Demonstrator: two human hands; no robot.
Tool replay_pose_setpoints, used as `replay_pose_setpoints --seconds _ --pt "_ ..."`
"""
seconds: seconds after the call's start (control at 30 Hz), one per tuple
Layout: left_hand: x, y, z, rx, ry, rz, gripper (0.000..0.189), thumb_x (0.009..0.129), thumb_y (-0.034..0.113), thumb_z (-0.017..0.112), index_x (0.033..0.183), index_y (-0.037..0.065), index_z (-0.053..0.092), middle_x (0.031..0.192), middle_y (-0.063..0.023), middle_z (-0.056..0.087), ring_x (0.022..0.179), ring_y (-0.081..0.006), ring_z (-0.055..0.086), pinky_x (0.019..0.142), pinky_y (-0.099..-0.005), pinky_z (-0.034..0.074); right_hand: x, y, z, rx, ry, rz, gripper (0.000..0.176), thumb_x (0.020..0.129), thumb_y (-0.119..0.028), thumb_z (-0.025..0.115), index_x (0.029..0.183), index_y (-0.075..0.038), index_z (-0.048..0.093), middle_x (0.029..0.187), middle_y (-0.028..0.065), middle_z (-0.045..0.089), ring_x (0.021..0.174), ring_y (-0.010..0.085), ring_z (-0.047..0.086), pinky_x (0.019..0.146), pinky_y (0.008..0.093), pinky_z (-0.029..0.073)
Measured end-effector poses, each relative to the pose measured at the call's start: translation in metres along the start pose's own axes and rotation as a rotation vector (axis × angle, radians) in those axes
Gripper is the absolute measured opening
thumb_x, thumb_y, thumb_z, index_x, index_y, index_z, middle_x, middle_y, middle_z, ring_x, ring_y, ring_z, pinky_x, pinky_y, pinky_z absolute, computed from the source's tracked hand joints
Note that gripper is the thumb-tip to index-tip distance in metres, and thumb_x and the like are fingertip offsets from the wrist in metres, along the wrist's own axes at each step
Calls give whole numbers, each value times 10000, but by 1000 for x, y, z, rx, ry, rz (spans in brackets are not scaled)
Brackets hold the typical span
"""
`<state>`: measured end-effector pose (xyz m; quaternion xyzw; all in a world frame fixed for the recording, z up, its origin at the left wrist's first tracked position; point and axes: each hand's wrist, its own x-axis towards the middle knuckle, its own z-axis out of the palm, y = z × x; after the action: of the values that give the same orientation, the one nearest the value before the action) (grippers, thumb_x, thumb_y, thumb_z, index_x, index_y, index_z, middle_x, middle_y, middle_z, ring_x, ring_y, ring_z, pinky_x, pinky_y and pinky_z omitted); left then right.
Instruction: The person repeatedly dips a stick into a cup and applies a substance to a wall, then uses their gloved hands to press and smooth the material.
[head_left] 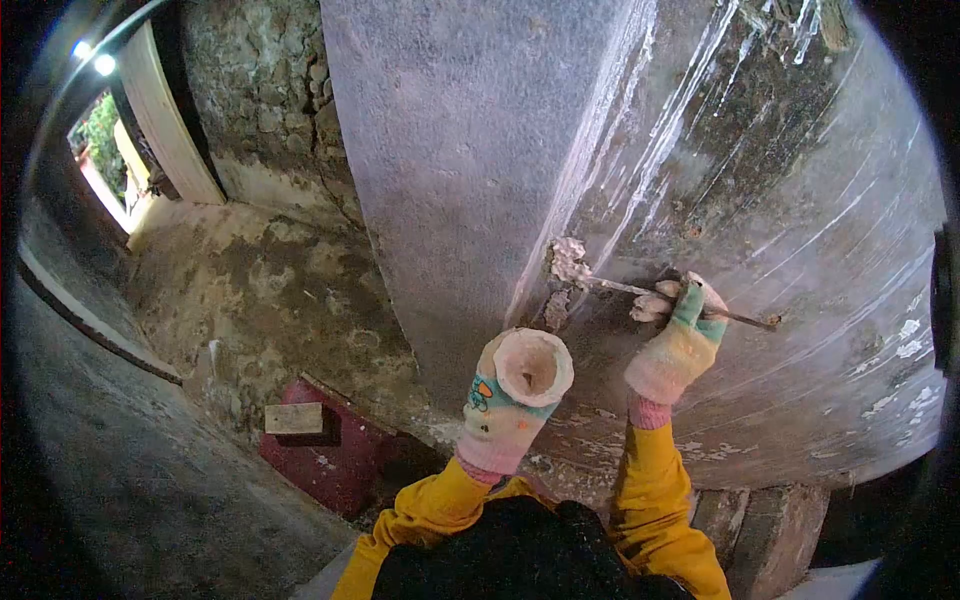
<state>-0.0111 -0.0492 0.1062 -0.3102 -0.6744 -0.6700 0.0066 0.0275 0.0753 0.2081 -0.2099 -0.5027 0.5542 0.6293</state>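
Note:
My left hand [505,428], in a stained knitted glove, is wrapped round a small round bowl [508,352] crusted with pale pink-white paste. Its opening faces me, with some paste showing inside. My right hand [678,345], gloved too, grips a thin, spatula-like tool [622,287]; its handle end pokes out to the right. The tool's tip meets a lumpy patch of pale paste [570,262] on a large curved grey surface [470,180]. Just below that patch, a darker rough spot [556,310] marks the surface, close above the bowl.
White streaks [665,130] run down the grey surface. To the lower left, a wooden block [294,419] lies on a dark red board [345,465]. A rough wall [255,90] and a lit doorway [105,165] are at the upper left. Wooden supports [780,535] stand lower right.

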Motion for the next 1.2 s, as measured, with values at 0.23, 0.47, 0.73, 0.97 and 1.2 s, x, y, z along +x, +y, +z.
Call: replay_pose_setpoints --seconds 0.23,0.47,0.73,0.97,1.2 --pt "5 13 -6 240 51 110 579 630 186 736 1100 47 428 1033 -89 516 900 -210 542 779 -297 456 -3 -4 -1 -42 44 -33 153 861 -107 484 952 14 461 711 129 568 485 156 532 427 252 461" --pt "6 15 -7 192 24 55 513 629 182 734 1045 39 470 1041 -95 513 895 -222 540 779 -296 448 -3 0 -4 -65 88 -36 151 866 -117 479 937 15 455 712 129 565 493 157 538 419 262 464" --pt "7 12 -8 258 5 99 529 650 164 715 1080 36 434 992 -96 536 906 -203 542 781 -295 451 -4 5 -10 -34 34 -12 135 871 -122 468 940 -7 452 718 131 566 493 172 534 437 270 466" --pt "3 4 0 -77 19 -6 526 650 120 712 1080 29 422 1017 -94 523 912 -189 539 767 -289 463 -6 5 -13 -9 12 -56 133 870 -118 466 942 -7 455 720 130 567 509 179 540 449 271 465" --pt "5 15 -7 152 -8 36 560 643 109 717 1101 35 403 1032 -89 521 908 -185 542 788 -286 460 -8 2 -10 -30 24 -71 149 867 -122 469 959 -5 452 728 139 570 521 190 551 456 275 470"
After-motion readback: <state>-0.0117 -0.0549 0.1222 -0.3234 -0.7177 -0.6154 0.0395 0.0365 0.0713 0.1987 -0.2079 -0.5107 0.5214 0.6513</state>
